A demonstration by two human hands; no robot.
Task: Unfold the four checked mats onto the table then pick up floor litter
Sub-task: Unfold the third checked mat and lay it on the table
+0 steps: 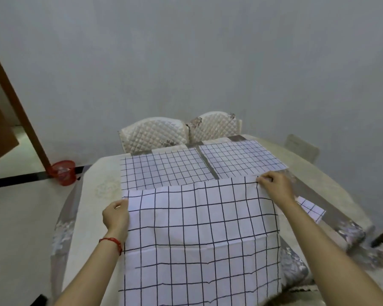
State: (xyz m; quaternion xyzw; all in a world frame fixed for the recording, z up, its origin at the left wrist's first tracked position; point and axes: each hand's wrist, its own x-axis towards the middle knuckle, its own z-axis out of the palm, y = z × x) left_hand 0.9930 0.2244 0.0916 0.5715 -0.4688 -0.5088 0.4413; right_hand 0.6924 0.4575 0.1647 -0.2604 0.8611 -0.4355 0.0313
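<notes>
Behind the tabletop (93, 177) two mats lie flat; your left hand (116, 215) and right hand (274, 184) pinch the third mat (199, 228), which could overlap them if laid crooked

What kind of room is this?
Probably a home dining room. A large cloth-covered table has two quilted cream chairs tucked in at its far side, white mats with black checks are laid on it, and a red mesh wastebasket stands on the floor.

Home dining room: table (102, 173), quilted chairs (155, 133)
</notes>
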